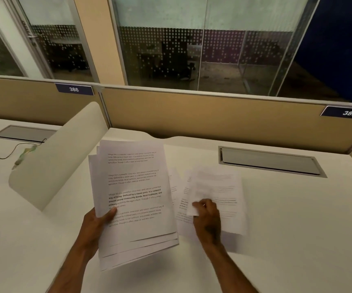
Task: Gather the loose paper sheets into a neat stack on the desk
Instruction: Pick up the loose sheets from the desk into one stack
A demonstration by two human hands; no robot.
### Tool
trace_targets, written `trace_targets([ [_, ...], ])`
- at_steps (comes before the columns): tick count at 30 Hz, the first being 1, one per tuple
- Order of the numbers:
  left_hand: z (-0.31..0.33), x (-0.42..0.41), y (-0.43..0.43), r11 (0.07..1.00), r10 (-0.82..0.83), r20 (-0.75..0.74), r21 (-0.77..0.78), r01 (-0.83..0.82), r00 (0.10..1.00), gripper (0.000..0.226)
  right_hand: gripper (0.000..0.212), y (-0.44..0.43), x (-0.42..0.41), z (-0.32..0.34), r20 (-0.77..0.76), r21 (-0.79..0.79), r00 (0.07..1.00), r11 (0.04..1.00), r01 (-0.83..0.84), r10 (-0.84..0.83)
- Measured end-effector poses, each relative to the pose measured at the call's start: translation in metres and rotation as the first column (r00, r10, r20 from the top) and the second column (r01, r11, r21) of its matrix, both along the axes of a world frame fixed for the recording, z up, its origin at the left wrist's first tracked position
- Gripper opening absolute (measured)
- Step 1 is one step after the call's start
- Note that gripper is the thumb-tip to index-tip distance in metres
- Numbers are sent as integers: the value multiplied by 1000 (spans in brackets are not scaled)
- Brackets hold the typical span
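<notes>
Head view looks down on a white desk (287, 218) backed by a tan partition (213, 115). At the centre of the frame the left hand (95, 225) grips a bundle of printed sheets (135, 199) by its left edge, thumb pressed on the top page and the other fingers hidden underneath. The bundle is lifted clear of the desk and tilted, its pages fanned unevenly so that several lower edges show one below another at the bottom.

Just right of centre the right hand (206, 218) pinches the lower left corner of a loose sheet (219, 193), fingers curled together around the paper. That sheet is blurred and appears raised at the pinched corner. Beneath and beside it, more loose sheets (183, 199) lie overlapping on the desk, between the bundle and the right hand.

In the right half of the frame a grey cable hatch (270, 161) is set into the desk, well apart from the papers. At the left a curved cream divider (54, 163) stands between this desk and the next one, where a thin cable (1, 154) lies near a second hatch (23, 133). Blue number plates reading 386 (74, 89) and 387 (349, 113) sit on the partition's top rail.
</notes>
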State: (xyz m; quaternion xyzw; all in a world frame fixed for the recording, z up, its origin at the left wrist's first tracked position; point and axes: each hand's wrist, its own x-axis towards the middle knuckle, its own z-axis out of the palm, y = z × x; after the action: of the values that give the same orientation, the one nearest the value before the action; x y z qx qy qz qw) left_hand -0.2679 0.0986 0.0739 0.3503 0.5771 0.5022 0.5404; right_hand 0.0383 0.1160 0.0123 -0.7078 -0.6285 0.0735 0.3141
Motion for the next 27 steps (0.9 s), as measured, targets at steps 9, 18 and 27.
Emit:
trace_targets([
  [9, -8, -30, 2, 999, 13, -5, -35, -13, 1000, 26, 75, 0, -15, -32, -151, -378, 971, 918, 117, -186],
  [18, -17, -41, 14, 999, -14, -4, -41, 14, 1000, 20, 77, 35, 40, -29, -54, -747, 705, 497, 442, -707],
  [27, -19, -38, 34, 997, -64, 16, -37, 64, 998, 26, 28, 47, 69, -18, -589, -581, 576, 792, 185, -567],
])
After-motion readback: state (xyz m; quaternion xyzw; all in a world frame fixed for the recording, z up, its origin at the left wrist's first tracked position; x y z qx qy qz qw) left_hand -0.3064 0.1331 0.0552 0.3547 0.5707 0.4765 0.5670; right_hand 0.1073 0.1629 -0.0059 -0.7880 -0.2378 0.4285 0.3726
